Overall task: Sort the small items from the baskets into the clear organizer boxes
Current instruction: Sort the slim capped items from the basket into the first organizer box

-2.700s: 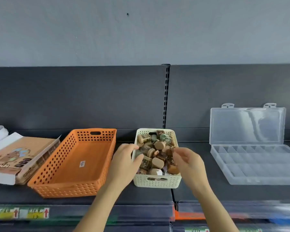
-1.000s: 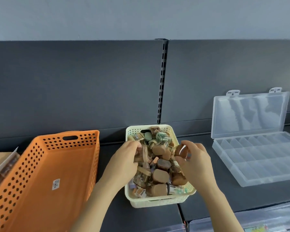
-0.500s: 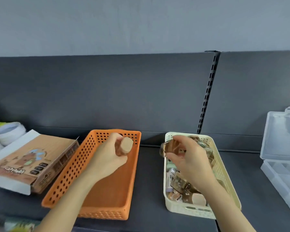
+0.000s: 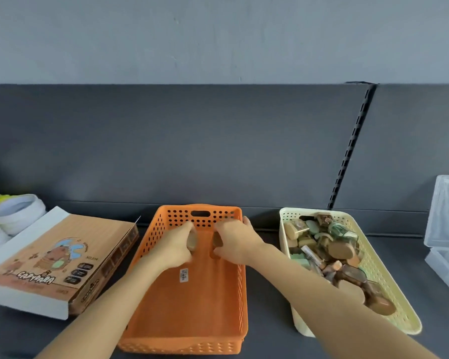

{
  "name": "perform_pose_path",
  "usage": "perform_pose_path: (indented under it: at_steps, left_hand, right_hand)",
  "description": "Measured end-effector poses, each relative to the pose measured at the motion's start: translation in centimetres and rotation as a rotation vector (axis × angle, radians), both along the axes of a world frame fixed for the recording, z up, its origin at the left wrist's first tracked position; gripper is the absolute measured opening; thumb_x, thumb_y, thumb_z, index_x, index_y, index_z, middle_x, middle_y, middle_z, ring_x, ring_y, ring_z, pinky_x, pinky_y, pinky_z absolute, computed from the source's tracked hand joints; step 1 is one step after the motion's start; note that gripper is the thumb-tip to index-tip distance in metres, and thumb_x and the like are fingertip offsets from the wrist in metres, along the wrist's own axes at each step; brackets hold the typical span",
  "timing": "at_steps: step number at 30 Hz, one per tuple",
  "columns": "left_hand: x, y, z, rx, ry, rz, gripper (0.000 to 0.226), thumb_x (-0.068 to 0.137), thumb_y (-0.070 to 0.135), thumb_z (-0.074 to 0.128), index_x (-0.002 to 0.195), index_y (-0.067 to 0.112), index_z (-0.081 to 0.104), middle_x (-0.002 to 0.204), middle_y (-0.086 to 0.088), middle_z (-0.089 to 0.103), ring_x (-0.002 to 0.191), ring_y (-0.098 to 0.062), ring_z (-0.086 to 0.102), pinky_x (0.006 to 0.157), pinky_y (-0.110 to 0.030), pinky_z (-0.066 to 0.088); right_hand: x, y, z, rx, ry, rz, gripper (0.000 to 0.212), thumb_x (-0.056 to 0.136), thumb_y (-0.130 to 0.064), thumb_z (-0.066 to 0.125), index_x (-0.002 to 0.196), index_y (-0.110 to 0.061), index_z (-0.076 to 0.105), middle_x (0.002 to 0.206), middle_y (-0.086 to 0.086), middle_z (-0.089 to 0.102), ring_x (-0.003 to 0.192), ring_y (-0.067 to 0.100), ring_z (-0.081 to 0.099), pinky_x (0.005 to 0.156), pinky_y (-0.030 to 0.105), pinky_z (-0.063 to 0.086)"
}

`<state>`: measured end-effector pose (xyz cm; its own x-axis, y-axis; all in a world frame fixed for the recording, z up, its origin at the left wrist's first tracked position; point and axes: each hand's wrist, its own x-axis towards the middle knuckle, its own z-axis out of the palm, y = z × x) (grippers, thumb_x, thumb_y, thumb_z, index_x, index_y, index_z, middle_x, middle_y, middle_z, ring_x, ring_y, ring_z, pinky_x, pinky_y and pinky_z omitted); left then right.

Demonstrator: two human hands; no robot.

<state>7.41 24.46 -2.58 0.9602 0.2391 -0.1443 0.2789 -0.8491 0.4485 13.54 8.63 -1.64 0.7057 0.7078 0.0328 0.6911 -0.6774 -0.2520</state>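
Left hand, right hand, one item each

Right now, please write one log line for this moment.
left hand: grips tan piece; right hand: grips brown piece; place: over orange basket

Perforated matt plastic orange basket; cream basket; glossy printed cardboard box

capybara box on dark shelf
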Motion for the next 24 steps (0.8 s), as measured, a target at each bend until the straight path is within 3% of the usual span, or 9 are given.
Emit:
perform_pose_path:
  at_steps: [3, 6, 8, 11, 13, 18, 21, 24]
  left_hand:
    - [1.0, 0.9, -0.7, 0.077, 0.052, -0.033, 0.060, 0.072, 0.004, 0.075, 0.121, 0.021, 0.044, 0.118, 0.000, 0.049, 0.098, -0.016, 0.051, 0.069, -0.023, 0.044]
    - [1.3, 1.5, -1.4, 0.131, 0.104, -0.072, 0.061, 0.073, 0.007, 0.076, 0.123, 0.018, 0.043, 0.121, -0.001, 0.049, 0.100, -0.016, 0.048, 0.077, -0.024, 0.044]
    - [1.2, 1.8, -1.8, 0.149, 0.117, -0.075, 0.066, 0.072, 0.012, 0.078, 0.127, 0.017, 0.042, 0.125, -0.002, 0.049, 0.105, -0.016, 0.048, 0.084, -0.025, 0.046]
    - [1.1, 1.7, -1.4, 0.169, 0.096, -0.083, 0.090, 0.071, 0.019, 0.080, 0.144, 0.019, 0.028, 0.142, -0.002, 0.038, 0.124, -0.021, 0.045, 0.097, -0.033, 0.046]
    - [1.2, 0.9, -0.2, 0.154, 0.016, -0.092, 0.095, 0.071, 0.020, 0.080, 0.147, 0.023, 0.023, 0.147, -0.001, 0.033, 0.122, -0.021, 0.048, 0.095, -0.033, 0.048]
    - [1.1, -3.8, 3.2, 0.068, -0.197, -0.185, 0.078, 0.079, 0.028, 0.073, 0.144, 0.027, 0.030, 0.148, 0.006, 0.034, 0.132, -0.012, 0.038, 0.101, -0.030, 0.039]
    - [0.6, -8.1, 4.1, -0.014, -0.260, -0.313, 0.071, 0.083, 0.030, 0.069, 0.143, 0.030, 0.031, 0.146, 0.010, 0.036, 0.131, -0.008, 0.038, 0.105, -0.030, 0.038]
    - [0.7, -12.2, 4.5, -0.077, -0.276, -0.428, 0.064, 0.085, 0.029, 0.067, 0.141, 0.030, 0.035, 0.142, 0.012, 0.039, 0.128, -0.005, 0.039, 0.106, -0.029, 0.038]
  right_hand:
    - [0.5, 1.6, -1.0, -0.162, -0.089, 0.061, 0.016, 0.084, -0.024, 0.062, 0.096, -0.014, 0.064, 0.095, 0.002, 0.066, 0.094, 0.022, 0.059, 0.106, 0.041, 0.033]
    - [0.9, 2.5, -1.5, -0.212, -0.063, 0.071, 0.016, 0.085, -0.023, 0.062, 0.096, -0.012, 0.064, 0.094, 0.004, 0.065, 0.087, 0.023, 0.062, 0.083, 0.036, 0.053]
    - [1.1, 2.6, -1.7, -0.217, -0.040, 0.078, 0.019, 0.085, -0.025, 0.063, 0.100, -0.012, 0.064, 0.097, 0.005, 0.064, 0.087, 0.024, 0.063, 0.076, 0.038, 0.057]
    - [1.2, 2.1, -0.9, -0.156, -0.002, 0.092, 0.034, 0.084, -0.030, 0.066, 0.112, -0.012, 0.059, 0.107, 0.006, 0.060, 0.093, 0.024, 0.061, 0.079, 0.039, 0.055]
    - [1.0, 1.0, 0.3, -0.010, 0.024, 0.060, 0.039, 0.084, -0.031, 0.066, 0.117, -0.013, 0.054, 0.110, 0.006, 0.056, 0.095, 0.024, 0.059, 0.079, 0.038, 0.054]
    - [0.0, -5.3, 3.0, 0.295, -0.002, -0.083, 0.038, 0.086, -0.024, 0.063, 0.121, -0.010, 0.057, 0.117, 0.007, 0.058, 0.109, 0.023, 0.055, 0.090, 0.037, 0.048]
    - [-0.5, -10.4, 3.2, 0.341, -0.061, -0.230, 0.039, 0.090, -0.026, 0.059, 0.128, -0.015, 0.056, 0.124, 0.003, 0.058, 0.113, 0.018, 0.053, 0.094, 0.026, 0.042]
    - [-0.5, -15.2, 2.7, 0.366, -0.092, -0.415, 0.034, 0.092, -0.023, 0.058, 0.125, -0.016, 0.059, 0.124, 0.001, 0.058, 0.105, 0.017, 0.058, 0.088, 0.025, 0.046]
